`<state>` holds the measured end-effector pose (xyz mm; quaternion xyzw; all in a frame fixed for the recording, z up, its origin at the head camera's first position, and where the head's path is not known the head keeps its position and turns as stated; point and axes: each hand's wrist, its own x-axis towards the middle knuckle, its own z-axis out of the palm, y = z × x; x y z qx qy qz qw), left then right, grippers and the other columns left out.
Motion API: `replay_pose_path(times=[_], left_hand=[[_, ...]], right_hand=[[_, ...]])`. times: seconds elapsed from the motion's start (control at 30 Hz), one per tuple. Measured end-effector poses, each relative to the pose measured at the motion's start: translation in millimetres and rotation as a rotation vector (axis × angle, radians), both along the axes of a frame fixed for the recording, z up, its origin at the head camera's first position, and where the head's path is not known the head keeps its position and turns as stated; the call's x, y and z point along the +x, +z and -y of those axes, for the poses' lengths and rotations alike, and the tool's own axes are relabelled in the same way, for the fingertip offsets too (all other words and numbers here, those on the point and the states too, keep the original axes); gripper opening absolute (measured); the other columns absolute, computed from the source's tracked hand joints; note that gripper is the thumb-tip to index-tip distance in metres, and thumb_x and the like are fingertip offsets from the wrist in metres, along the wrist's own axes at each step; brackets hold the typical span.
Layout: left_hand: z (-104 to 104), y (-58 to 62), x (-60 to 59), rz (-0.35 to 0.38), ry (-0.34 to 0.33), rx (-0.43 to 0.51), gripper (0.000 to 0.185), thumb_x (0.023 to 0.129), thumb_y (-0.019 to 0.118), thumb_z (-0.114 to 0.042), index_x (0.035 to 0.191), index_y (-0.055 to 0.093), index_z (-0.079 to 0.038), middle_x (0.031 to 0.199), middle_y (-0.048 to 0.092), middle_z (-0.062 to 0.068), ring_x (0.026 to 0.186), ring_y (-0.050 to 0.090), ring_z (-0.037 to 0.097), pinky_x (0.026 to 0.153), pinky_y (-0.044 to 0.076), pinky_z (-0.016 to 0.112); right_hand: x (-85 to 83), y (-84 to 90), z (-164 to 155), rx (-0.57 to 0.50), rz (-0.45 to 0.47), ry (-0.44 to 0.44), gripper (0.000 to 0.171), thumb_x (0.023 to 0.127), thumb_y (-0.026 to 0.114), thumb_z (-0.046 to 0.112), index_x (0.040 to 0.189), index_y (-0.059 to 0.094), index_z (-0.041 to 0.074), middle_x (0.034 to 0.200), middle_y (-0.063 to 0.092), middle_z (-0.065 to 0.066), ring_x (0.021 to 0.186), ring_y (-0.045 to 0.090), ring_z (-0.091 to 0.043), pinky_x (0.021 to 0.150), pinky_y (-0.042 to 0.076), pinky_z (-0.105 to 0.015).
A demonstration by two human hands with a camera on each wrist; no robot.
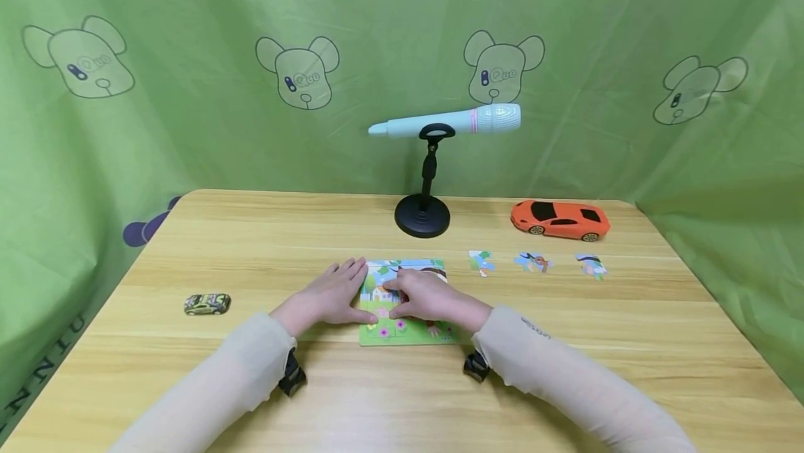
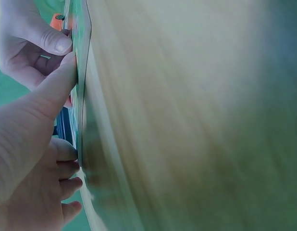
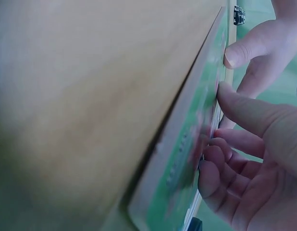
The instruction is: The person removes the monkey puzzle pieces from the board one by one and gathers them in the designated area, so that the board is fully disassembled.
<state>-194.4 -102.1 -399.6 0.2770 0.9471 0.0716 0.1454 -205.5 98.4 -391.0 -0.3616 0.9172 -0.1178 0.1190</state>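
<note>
A colourful jigsaw puzzle board [image 1: 408, 336], with a house, flowers and a green lower edge, lies flat on the table. My left hand [image 1: 333, 296] rests at its left side, fingers spread and thumb over the lower left part. My right hand [image 1: 423, 294] reaches over the board from the right, with thumb and index finger set apart on the picture near the house. In the right wrist view the other fingers of that right hand [image 3: 254, 159] are curled close to the board [image 3: 163, 192]. I cannot tell whether it pinches a puzzle piece.
Three loose puzzle pieces [image 1: 534, 262] lie in a row right of the board. An orange toy car [image 1: 559, 221] stands at the back right. Behind the board is a light blue toy microphone [image 1: 452, 122] on a black stand [image 1: 423, 216]. A small camouflage-patterned car [image 1: 207, 304] sits left.
</note>
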Motion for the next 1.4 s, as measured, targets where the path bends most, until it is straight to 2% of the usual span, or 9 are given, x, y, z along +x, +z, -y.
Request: replay_pose_path(times=[0.23,0.47,0.6,0.73,0.93,1.13,1.4], left_hand=[[0,0.5,-0.9,0.003,-0.001,0.003,0.098,0.081,0.054,-0.062,0.144,0.019,0.003,0.151,0.012,0.017,0.137,0.011,0.031,0.109,0.012,0.046],[0,0.9,-0.3,0.006,0.004,-0.002,0.098,0.081,0.054,-0.063,0.145,0.018,0.003,0.151,0.011,0.017,0.137,0.010,0.031,0.109,0.011,0.045],[0,-0.2,-0.5,0.003,0.006,-0.004,0.098,0.081,0.053,-0.063,0.144,0.018,0.003,0.151,0.011,0.017,0.137,0.010,0.031,0.109,0.011,0.045],[-1,-1.1,-0.9,0.004,0.008,-0.002,0.098,0.081,0.054,-0.063,0.144,0.019,0.003,0.151,0.012,0.017,0.137,0.010,0.031,0.110,0.011,0.045],[-1,-0.5,-0.8,-0.003,0.003,-0.009,0.099,0.080,0.053,-0.064,0.144,0.018,0.003,0.151,0.011,0.017,0.137,0.010,0.030,0.110,0.011,0.044],[-1,-0.6,-0.3,0.000,0.006,-0.013,0.098,0.080,0.053,-0.064,0.144,0.019,0.003,0.151,0.011,0.016,0.137,0.010,0.030,0.110,0.010,0.044],[-1,-0.9,-0.2,-0.004,0.001,-0.012,0.098,0.080,0.053,-0.064,0.144,0.019,0.003,0.151,0.012,0.017,0.137,0.010,0.031,0.110,0.011,0.045]], right_hand=[[-0.4,1.1,0,-0.067,0.024,-0.008,0.045,0.079,0.074,0.024,0.118,0.061,0.005,0.068,0.048,0.004,0.057,0.043,-0.011,0.051,0.035,-0.024],[-1.3,-1.5,-3,-0.185,0.099,-0.060,0.028,0.084,0.069,0.016,0.109,0.056,0.013,0.066,0.050,0.003,0.049,0.045,-0.010,0.049,0.038,-0.025],[-2.5,-5.6,-5,-0.324,0.161,-0.100,0.014,0.089,0.061,0.009,0.102,0.057,0.013,0.069,0.051,0.000,0.047,0.047,-0.011,0.048,0.040,-0.026],[-3.5,-4.6,-8,-0.479,0.224,-0.136,0.002,0.092,0.057,0.009,0.093,0.059,0.010,0.073,0.053,0.000,0.054,0.049,-0.013,0.049,0.043,-0.025],[-3.5,13.4,-20,-0.624,0.287,-0.189,0.004,0.091,0.058,0.008,0.089,0.061,0.005,0.077,0.056,-0.003,0.062,0.052,-0.019,0.055,0.050,-0.032],[-4.7,20.4,-48,-0.638,0.310,-0.274,0.006,0.089,0.061,0.010,0.089,0.062,0.004,0.076,0.056,-0.006,0.058,0.049,-0.019,0.051,0.047,-0.032],[-4.2,17.5,-96,-0.615,0.302,-0.409,0.009,0.087,0.062,0.009,0.092,0.062,0.001,0.077,0.057,-0.011,0.062,0.051,-0.030,0.052,0.048,-0.033]])
